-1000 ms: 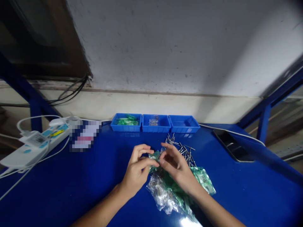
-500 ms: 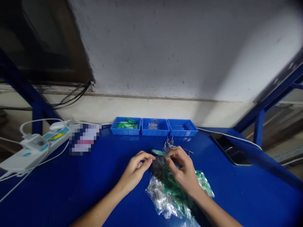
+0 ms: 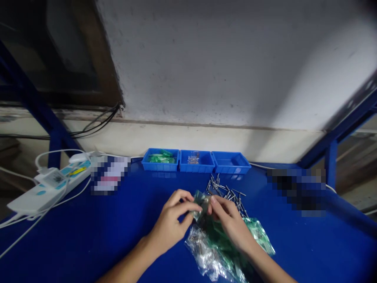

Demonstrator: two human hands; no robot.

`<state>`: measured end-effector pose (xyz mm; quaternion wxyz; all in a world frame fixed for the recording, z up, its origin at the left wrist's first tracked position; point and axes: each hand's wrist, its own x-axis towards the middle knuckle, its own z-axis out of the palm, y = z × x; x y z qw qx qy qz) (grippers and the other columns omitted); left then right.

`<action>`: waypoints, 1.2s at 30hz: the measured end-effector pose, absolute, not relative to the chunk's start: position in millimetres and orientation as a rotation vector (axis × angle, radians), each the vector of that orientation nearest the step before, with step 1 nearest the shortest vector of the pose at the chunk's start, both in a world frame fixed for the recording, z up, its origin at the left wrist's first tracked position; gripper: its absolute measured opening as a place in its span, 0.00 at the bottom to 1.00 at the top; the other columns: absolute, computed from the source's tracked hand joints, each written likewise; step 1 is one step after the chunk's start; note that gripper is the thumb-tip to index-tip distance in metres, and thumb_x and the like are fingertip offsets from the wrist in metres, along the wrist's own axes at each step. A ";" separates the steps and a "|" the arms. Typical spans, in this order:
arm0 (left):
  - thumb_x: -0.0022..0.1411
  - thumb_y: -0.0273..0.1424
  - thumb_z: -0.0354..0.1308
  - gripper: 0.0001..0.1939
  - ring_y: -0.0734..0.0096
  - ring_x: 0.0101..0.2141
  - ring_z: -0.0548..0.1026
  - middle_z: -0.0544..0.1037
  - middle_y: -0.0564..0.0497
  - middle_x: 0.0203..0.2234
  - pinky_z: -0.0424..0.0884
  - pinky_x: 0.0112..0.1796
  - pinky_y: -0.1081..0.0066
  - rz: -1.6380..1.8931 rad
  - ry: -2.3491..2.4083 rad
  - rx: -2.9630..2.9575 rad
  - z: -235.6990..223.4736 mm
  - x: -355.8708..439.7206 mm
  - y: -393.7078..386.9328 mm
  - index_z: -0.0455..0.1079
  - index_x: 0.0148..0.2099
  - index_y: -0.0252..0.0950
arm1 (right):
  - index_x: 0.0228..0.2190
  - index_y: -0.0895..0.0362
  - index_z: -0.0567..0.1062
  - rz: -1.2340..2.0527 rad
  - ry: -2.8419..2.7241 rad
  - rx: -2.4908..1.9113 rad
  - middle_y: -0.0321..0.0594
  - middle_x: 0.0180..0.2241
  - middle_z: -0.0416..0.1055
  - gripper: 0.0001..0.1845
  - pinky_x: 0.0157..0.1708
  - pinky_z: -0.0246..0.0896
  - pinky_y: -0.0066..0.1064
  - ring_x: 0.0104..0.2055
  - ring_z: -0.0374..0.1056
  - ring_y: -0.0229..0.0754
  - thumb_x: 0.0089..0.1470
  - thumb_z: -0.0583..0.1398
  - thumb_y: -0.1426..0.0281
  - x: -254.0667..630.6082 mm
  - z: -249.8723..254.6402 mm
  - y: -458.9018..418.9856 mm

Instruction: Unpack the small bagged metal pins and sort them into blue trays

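Note:
My left hand (image 3: 173, 222) and my right hand (image 3: 229, 222) meet over the blue table (image 3: 88, 236), both pinching one small green-tinted plastic bag (image 3: 202, 202) between thumb and fingers. Under my right wrist lies a heap of clear and green plastic bags (image 3: 224, 251). A loose pile of metal pins (image 3: 228, 193) lies just beyond my right hand.
Three blue trays stand in a row at the back: the left tray (image 3: 160, 159) holds green bags, the middle tray (image 3: 196, 160) holds a small clear packet, the right tray (image 3: 231, 162) looks bare. A white power strip (image 3: 44, 188) with cables lies at the left.
The small green bag, held up by my right hand half a second ago, now sits lower between both hands. The camera has shifted slightly.

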<state>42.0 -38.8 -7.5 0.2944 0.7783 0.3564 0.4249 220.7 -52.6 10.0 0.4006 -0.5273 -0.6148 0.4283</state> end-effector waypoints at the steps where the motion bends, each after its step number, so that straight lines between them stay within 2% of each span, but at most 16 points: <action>1: 0.57 0.20 0.51 0.15 0.68 0.42 0.67 0.67 0.49 0.38 0.65 0.41 0.69 1.114 0.952 2.159 -8.5 43.1 -41.3 0.73 0.39 0.42 | 0.24 0.59 0.70 1.111 -1.518 -1.334 0.33 0.20 0.58 0.23 0.22 0.49 0.26 0.22 0.54 0.33 0.57 0.51 0.54 220.0 9.3 -52.1; 4: 0.56 0.20 0.52 0.15 0.66 0.44 0.65 0.65 0.48 0.42 0.64 0.44 0.66 1.031 1.008 2.226 -9.9 46.0 -45.6 0.72 0.41 0.43 | 0.26 0.60 0.70 1.078 -1.476 -1.305 0.33 0.20 0.60 0.21 0.22 0.49 0.25 0.22 0.55 0.33 0.54 0.55 0.54 218.8 2.9 -49.1; 7: 0.55 0.28 0.58 0.12 0.65 0.43 0.65 0.65 0.47 0.43 0.64 0.43 0.67 0.960 1.056 2.088 -5.3 46.3 -44.1 0.71 0.43 0.42 | 0.32 0.60 0.73 0.994 -1.468 -1.286 0.37 0.24 0.67 0.19 0.24 0.54 0.26 0.24 0.60 0.35 0.55 0.55 0.56 219.4 -3.9 -48.1; 9: 0.58 0.37 0.56 0.10 0.69 0.35 0.66 0.67 0.48 0.36 0.64 0.35 0.71 0.929 1.063 1.890 -1.6 45.4 -41.3 0.71 0.41 0.38 | 0.37 0.59 0.73 0.913 -1.497 -1.285 0.40 0.26 0.70 0.17 0.26 0.58 0.27 0.26 0.64 0.37 0.56 0.55 0.59 219.9 -5.6 -50.4; 11: 0.62 0.44 0.47 0.19 0.74 0.26 0.63 0.65 0.52 0.25 0.60 0.28 0.73 0.898 1.050 1.610 -1.0 44.9 -38.3 0.69 0.34 0.34 | 0.39 0.58 0.74 0.786 -1.586 -1.244 0.42 0.30 0.73 0.14 0.30 0.62 0.29 0.29 0.68 0.39 0.56 0.55 0.63 220.0 -5.1 -54.4; 13: 0.64 0.47 0.41 0.24 0.77 0.21 0.59 0.62 0.54 0.19 0.56 0.24 0.74 0.887 0.998 1.319 -4.0 45.5 -36.1 0.65 0.30 0.33 | 0.39 0.56 0.75 0.648 -1.710 -1.150 0.42 0.34 0.73 0.11 0.35 0.64 0.31 0.34 0.69 0.41 0.55 0.55 0.68 219.4 -4.0 -58.1; 15: 0.62 0.47 0.46 0.21 0.78 0.21 0.58 0.61 0.55 0.18 0.55 0.23 0.76 0.900 0.931 1.156 -8.2 46.9 -34.8 0.63 0.30 0.33 | 0.40 0.54 0.75 0.559 -1.806 -1.056 0.42 0.37 0.73 0.12 0.38 0.65 0.31 0.38 0.70 0.40 0.55 0.54 0.73 218.5 -3.2 -60.4; 18: 0.58 0.41 0.56 0.14 0.79 0.21 0.58 0.62 0.56 0.20 0.55 0.23 0.77 1.017 0.957 1.198 -11.4 48.5 -33.5 0.66 0.36 0.34 | 0.43 0.54 0.73 0.527 -1.845 -1.039 0.43 0.41 0.71 0.17 0.43 0.64 0.33 0.43 0.68 0.41 0.53 0.51 0.77 218.0 -2.1 -60.4; 21: 0.59 0.36 0.56 0.10 0.79 0.24 0.63 0.68 0.52 0.30 0.60 0.26 0.76 1.208 1.070 1.468 -10.2 47.4 -33.6 0.70 0.41 0.36 | 0.41 0.55 0.73 0.574 -1.799 -1.155 0.45 0.43 0.67 0.14 0.46 0.61 0.35 0.47 0.65 0.44 0.53 0.54 0.73 218.5 1.1 -58.9; 24: 0.60 0.28 0.52 0.07 0.76 0.28 0.67 0.68 0.49 0.36 0.65 0.30 0.75 1.286 1.067 1.847 -9.0 45.1 -37.4 0.72 0.39 0.38 | 0.36 0.56 0.75 0.758 -1.704 -1.247 0.43 0.37 0.67 0.13 0.41 0.62 0.33 0.41 0.65 0.43 0.56 0.54 0.63 218.3 4.6 -57.5; 29: 0.58 0.19 0.48 0.16 0.72 0.37 0.69 0.63 0.47 0.43 0.68 0.39 0.70 1.226 0.988 2.182 -12.8 46.9 -48.0 0.71 0.42 0.41 | 0.36 0.58 0.74 1.032 -1.499 -1.284 0.38 0.27 0.67 0.19 0.29 0.58 0.28 0.29 0.62 0.38 0.56 0.53 0.56 216.6 1.8 -54.2; 32: 0.57 0.22 0.50 0.17 0.76 0.32 0.67 0.60 0.47 0.46 0.68 0.37 0.70 1.198 1.119 2.044 -15.6 50.0 -47.7 0.68 0.46 0.43 | 0.37 0.59 0.74 0.943 -1.501 -1.292 0.37 0.25 0.67 0.19 0.25 0.55 0.27 0.25 0.59 0.36 0.56 0.55 0.57 217.5 -1.4 -53.3; 36: 0.61 0.36 0.51 0.14 0.80 0.23 0.62 0.65 0.52 0.33 0.64 0.25 0.76 1.147 1.143 1.480 -14.2 52.1 -38.8 0.63 0.48 0.38 | 0.37 0.58 0.76 0.654 -1.604 -1.298 0.39 0.26 0.70 0.15 0.27 0.57 0.28 0.25 0.61 0.37 0.56 0.56 0.62 221.0 -3.7 -55.7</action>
